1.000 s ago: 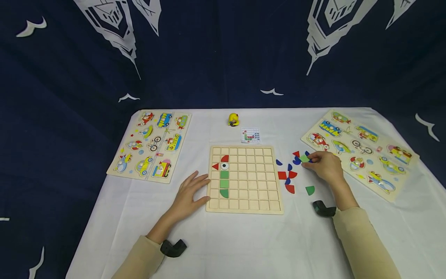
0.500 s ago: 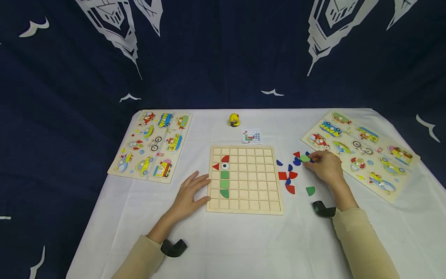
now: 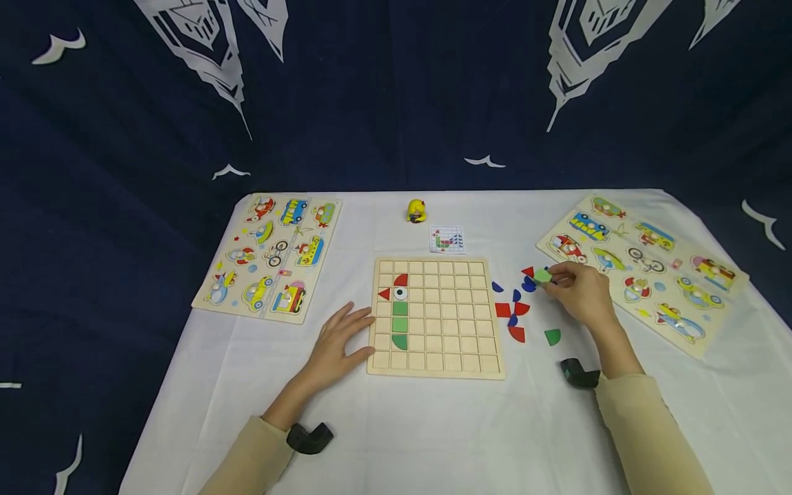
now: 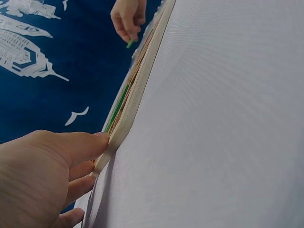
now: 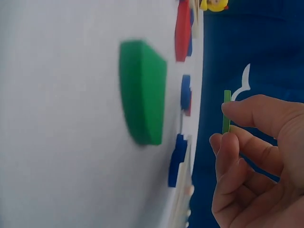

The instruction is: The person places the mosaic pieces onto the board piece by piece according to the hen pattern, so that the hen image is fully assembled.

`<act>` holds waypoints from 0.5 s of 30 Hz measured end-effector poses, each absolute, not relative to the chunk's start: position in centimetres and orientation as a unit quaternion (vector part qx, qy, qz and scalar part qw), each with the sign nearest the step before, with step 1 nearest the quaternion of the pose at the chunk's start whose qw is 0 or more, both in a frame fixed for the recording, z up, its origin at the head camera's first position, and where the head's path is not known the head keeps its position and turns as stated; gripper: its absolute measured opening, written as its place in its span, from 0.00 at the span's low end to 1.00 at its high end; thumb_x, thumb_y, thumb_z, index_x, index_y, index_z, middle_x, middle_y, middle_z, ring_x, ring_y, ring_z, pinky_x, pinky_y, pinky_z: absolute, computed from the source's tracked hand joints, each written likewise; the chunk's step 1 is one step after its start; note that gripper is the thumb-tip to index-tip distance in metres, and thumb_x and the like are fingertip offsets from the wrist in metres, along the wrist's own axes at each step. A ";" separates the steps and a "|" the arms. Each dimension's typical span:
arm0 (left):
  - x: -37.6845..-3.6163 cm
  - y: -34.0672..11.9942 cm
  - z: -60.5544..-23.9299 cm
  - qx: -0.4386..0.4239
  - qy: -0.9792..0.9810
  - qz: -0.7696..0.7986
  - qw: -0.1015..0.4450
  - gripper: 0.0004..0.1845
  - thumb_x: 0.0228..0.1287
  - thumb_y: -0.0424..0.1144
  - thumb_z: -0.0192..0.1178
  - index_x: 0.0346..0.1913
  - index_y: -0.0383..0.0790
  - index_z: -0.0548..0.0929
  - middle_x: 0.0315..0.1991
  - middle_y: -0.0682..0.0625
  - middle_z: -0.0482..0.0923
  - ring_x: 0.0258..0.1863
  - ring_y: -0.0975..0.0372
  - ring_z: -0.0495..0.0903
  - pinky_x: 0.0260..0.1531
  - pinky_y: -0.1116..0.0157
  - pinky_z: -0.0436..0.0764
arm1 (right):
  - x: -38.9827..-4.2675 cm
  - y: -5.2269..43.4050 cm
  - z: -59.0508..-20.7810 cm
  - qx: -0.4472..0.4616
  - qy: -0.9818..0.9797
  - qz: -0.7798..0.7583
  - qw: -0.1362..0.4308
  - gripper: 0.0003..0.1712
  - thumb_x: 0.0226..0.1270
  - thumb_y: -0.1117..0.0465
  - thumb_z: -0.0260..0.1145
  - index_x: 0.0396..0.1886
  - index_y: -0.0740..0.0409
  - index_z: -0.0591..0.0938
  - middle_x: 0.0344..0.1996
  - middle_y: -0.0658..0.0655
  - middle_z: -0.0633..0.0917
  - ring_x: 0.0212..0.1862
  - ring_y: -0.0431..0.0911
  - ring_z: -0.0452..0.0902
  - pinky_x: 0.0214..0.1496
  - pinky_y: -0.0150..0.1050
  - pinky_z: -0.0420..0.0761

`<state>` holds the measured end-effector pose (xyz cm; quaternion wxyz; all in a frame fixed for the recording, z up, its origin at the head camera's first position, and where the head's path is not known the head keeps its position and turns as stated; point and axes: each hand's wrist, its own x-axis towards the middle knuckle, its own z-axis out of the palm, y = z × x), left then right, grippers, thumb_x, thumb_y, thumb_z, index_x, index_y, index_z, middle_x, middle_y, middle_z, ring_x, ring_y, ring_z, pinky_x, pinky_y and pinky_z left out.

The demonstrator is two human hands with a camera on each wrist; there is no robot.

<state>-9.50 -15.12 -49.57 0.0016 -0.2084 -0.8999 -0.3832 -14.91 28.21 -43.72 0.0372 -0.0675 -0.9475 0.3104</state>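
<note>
My right hand (image 3: 581,292) pinches a green tile (image 5: 227,111) between thumb and fingers, raised above the table to the right of the board. Below and around it lie several loose pieces: a red triangle (image 3: 528,271), a blue half-round piece (image 3: 498,287), a red square (image 3: 502,310) and a green quarter-round piece (image 3: 553,337). At the left edge of the wooden grid board (image 3: 458,344), my left hand (image 3: 337,344) rests with fingers extended, fingertips touching the rim. One board column holds red, white-and-black and green tiles (image 3: 400,309), with a red triangle (image 3: 384,293) beside it.
Behind the board lie a small pattern card (image 3: 447,239) and a yellow toy figure (image 3: 416,211). Picture puzzle boards lie on both sides, one at left (image 3: 266,258) and one at right (image 3: 643,268). A dark blue curtain (image 3: 396,103) hangs beyond the table.
My right hand has shifted slightly away from me and up with the green tile, which has turned a little in the fingers. The left hand stays in place at the board's edge.
</note>
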 end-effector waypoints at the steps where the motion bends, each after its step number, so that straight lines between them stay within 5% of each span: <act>1: -9.5 -15.1 -49.5 -0.208 -0.900 -0.384 0.000 0.30 0.56 0.38 0.70 0.63 0.39 0.77 0.69 0.46 0.70 0.76 0.48 0.52 0.71 0.40 0.51 | -14.7 28.1 -43.6 -0.064 -0.948 0.309 0.037 0.18 0.61 0.63 0.70 0.49 0.66 0.81 0.39 0.66 0.84 0.37 0.53 0.76 0.33 0.32 0.73; 15: -9.5 -15.1 -49.6 -0.208 -0.899 -0.385 -0.002 0.30 0.56 0.37 0.70 0.64 0.39 0.77 0.69 0.46 0.70 0.76 0.47 0.52 0.70 0.40 0.50 | -12.0 21.9 -42.9 0.069 -0.938 0.336 0.058 0.14 0.54 0.69 0.73 0.41 0.67 0.84 0.28 0.59 0.85 0.28 0.46 0.76 0.23 0.31 0.71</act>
